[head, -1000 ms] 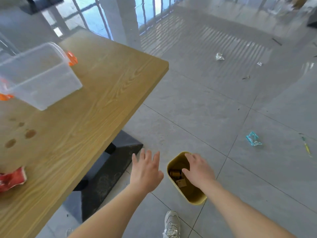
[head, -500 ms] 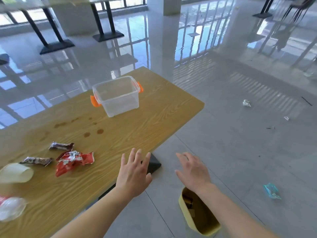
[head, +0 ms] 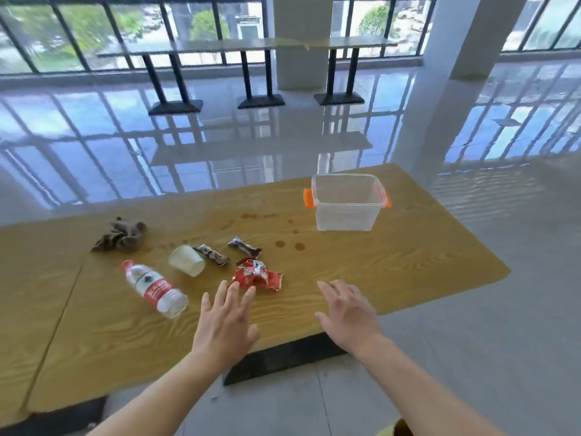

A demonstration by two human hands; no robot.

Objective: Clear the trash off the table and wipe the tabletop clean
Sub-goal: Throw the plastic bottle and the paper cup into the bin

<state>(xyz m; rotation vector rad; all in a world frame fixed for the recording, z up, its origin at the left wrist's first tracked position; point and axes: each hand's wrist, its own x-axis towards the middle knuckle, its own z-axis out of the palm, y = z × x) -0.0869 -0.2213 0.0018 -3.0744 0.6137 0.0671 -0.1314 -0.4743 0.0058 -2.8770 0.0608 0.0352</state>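
Both hands have swung from bin to counter [head: 377, 278] — left hand [head: 228, 322] and right hand [head: 349, 313] spread empty; red wrapper [head: 256, 275] looks next.

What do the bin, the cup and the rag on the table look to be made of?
Bin: clear glossy plastic, see-through walls, orange clips. Cup: pale and matte, probably paper or thin plastic. Rag: brown cloth, soft crumpled folds.

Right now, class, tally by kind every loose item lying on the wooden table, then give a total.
Snack wrappers: 3 (red, dark, patterned)
Plastic water bottle: 1
Paper cup: 1
Brown rag: 1
Clear storage box: 1
Total: 7
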